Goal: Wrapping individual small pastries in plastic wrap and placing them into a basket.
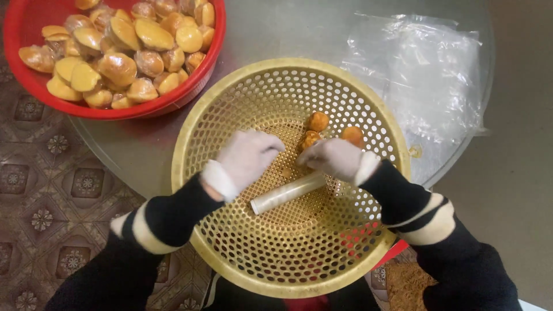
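Round grey metal counter (276, 34), big yellow perforated plastic basket (288, 253) on it. Left hand (245, 158), fingers curled, nothing gripped. Right hand (337, 158) pinches the pale plastic roll (285, 194), slanting down-left beneath it.

gloved hands (291, 158) over yellow basket (242, 103) (white roll (286, 193) inside)

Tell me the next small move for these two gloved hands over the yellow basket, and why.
Probably the left hand should close on the brown piece lying between the hands. The right hand already holds the pale roll, and only three pieces lie in the yellow basket.
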